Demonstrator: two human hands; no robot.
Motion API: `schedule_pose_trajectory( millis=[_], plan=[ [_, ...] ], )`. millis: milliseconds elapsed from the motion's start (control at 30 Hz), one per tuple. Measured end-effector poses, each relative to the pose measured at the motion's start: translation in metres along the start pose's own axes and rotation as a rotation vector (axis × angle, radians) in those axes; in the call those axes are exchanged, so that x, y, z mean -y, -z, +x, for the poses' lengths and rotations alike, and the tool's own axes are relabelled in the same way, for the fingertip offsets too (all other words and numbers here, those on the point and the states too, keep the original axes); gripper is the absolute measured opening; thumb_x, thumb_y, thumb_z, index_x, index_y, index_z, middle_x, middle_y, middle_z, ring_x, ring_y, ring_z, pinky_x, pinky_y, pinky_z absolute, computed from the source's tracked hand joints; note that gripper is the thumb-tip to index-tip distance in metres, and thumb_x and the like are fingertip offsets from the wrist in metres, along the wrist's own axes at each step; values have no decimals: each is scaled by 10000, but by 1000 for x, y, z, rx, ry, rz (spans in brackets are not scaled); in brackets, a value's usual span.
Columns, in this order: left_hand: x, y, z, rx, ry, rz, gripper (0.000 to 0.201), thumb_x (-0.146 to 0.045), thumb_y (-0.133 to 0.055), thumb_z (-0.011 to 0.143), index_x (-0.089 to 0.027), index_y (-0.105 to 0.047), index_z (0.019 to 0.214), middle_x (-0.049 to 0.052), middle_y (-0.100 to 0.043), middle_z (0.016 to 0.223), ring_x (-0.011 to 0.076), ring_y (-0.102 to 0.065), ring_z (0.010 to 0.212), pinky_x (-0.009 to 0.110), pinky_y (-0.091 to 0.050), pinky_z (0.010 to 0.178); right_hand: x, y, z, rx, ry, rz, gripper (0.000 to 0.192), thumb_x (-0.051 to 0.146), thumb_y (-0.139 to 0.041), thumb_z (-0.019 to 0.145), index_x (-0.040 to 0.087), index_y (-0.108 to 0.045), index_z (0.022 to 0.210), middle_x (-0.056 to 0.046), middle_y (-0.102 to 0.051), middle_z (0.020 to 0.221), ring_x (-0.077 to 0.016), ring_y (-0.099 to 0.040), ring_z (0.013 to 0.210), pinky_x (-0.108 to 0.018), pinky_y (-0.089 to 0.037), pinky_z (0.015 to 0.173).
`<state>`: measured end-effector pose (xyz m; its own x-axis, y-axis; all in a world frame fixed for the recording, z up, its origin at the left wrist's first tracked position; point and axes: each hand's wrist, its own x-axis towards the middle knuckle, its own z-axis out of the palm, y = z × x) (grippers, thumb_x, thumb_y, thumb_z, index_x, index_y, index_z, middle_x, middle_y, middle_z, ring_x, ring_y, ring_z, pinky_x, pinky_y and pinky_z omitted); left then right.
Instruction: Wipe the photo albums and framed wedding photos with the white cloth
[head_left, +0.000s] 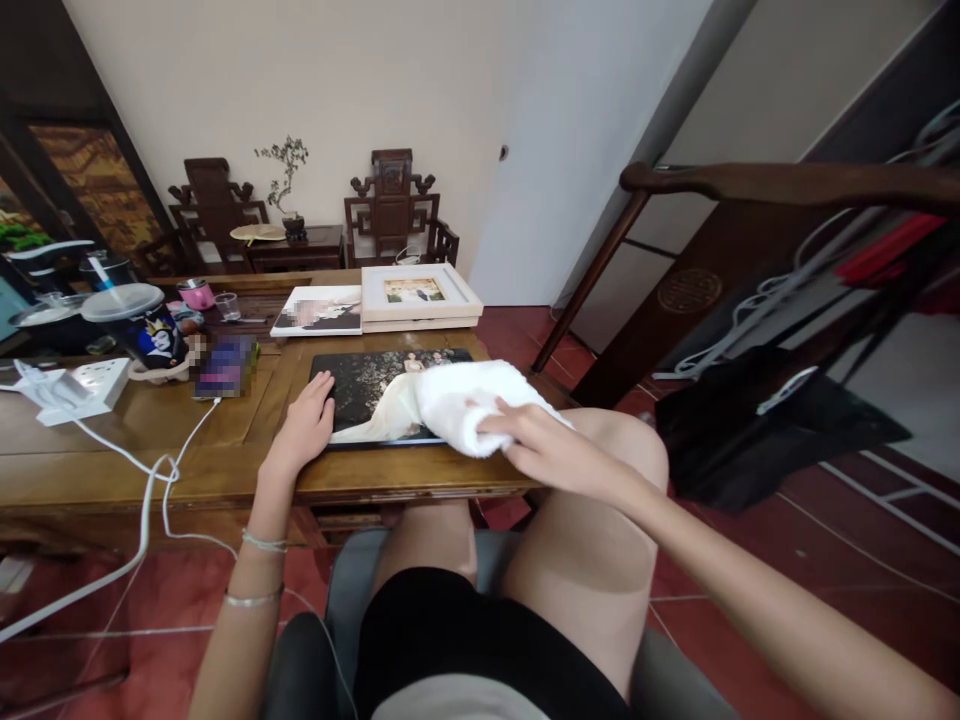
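A dark wedding photo panel (367, 395) lies flat near the front edge of the wooden table (277, 400). My left hand (306, 420) rests at the panel's left edge, fingers stretched out over its border. In my right hand (525, 435) is a bunched white cloth (476, 390), gripped at its near side. The cloth covers the right part of the panel and reaches past its right edge.
Behind the panel are a photo book (322, 310) and a framed picture in a box (420, 295). To the left stand a lidded cup (154, 335), a phone (226, 367) on a cable and a white power strip (82, 390). A wooden chair (675, 290) is at right.
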<state>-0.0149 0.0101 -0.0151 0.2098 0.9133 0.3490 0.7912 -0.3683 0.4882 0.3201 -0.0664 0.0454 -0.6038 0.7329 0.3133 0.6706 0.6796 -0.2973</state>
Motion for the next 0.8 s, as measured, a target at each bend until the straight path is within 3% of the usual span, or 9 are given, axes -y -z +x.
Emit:
schedule_pose_trajectory(
  millis=[100,200,400,567,667,800],
  plan=[
    [-2,1,-1,9,18,1,508,-285,-334,947,-111,-507,1392,147,-419,1534,246,-346,1450,481,-283,1197,20,9,-27,88,33,62,393,12,-395,596,261,-646,765,-22,-688,798,-226,-622,793,-325,-457,793],
    [-3,1,-2,17,13,-2,516,-281,-334,944,-93,-501,1395,162,-411,1536,250,-345,1450,484,-282,1196,15,11,-28,88,31,66,386,28,-401,603,270,-649,773,-19,-689,804,-226,-626,788,-331,-462,800],
    [-1,2,-2,8,-5,-2,522,-293,-332,943,-97,-499,1397,155,-421,1532,243,-356,1445,455,-263,1208,-48,-2,40,34,14,129,350,85,-391,607,199,-682,766,-17,-677,745,-186,-586,715,-280,-423,737],
    [0,5,-1,22,-45,15,506,-289,-339,950,-127,-504,1399,124,-449,1518,235,-368,1438,464,-264,1211,-91,-16,99,-82,-115,68,400,110,-416,626,155,-736,862,-50,-728,887,-213,-600,813,-277,-411,776],
    [0,5,-1,18,-37,28,504,-284,-341,946,-115,-514,1389,129,-452,1515,233,-380,1432,459,-265,1211,-97,-23,108,-121,-119,14,435,87,-413,625,155,-750,893,-61,-747,919,-222,-622,845,-277,-421,803],
    [1,4,0,14,-38,37,512,-280,-331,946,-80,-516,1380,151,-442,1517,236,-375,1435,447,-263,1213,-79,-26,80,-92,-69,-19,442,74,-397,643,155,-747,902,-84,-750,896,-238,-649,828,-321,-456,828]
  ],
)
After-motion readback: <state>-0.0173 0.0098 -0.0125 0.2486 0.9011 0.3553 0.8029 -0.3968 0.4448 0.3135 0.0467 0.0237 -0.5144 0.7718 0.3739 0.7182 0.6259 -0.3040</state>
